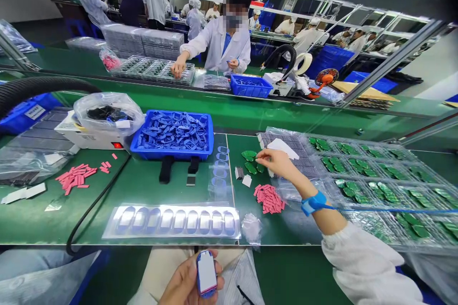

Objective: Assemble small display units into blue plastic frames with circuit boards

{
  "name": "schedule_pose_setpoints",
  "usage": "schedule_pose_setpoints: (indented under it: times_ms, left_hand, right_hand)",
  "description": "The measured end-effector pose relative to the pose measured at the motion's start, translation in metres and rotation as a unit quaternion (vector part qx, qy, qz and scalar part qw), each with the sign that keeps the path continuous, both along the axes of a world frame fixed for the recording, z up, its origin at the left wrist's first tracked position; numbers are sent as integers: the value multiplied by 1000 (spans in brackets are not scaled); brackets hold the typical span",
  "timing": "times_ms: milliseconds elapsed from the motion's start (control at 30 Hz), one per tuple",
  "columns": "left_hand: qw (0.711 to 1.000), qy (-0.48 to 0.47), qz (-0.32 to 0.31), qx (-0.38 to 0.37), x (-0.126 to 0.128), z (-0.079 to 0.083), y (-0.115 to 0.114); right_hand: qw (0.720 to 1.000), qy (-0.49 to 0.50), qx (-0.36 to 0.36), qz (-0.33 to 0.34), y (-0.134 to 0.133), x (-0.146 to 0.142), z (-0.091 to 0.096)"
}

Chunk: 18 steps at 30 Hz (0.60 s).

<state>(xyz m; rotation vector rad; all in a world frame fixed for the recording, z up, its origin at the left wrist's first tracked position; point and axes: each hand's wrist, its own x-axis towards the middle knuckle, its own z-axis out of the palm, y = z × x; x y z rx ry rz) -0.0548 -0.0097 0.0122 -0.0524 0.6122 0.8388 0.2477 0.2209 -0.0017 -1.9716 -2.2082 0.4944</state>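
My left hand [189, 279] is closed around a blue plastic casing [206, 274] below the table edge. A white rectangular piece fills the casing's face, with a thin pink strip at its lower end. Over the table, my right hand [275, 162] wears a blue wrist strap [314, 203]. Its thumb and fingertips are pinched at the edge of a green circuit board [248, 155] in a small group of boards. Close by lie a pile of pink strips [270, 199] and small white pieces [246, 180].
A blue bin [211, 136] holds many blue casings. Clear trays [322, 186] of circuit boards cover the right side. A sheet of oval films [175, 223] lies along the front edge, and a black cable [96, 200] crosses the left. Across the bench, a co-worker [227, 43] handles trays.
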Motion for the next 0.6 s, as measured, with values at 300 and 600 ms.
schedule_pose_setpoints:
  times_ms: [300, 600]
  left_hand:
    - [999, 19, 24, 25, -2, 9, -4]
    - [995, 3, 54, 82, -1, 12, -1]
  right_hand:
    - [1000, -14, -15, -22, -7, -32, -6]
    - [962, 245, 68, 103, -102, -86, 52]
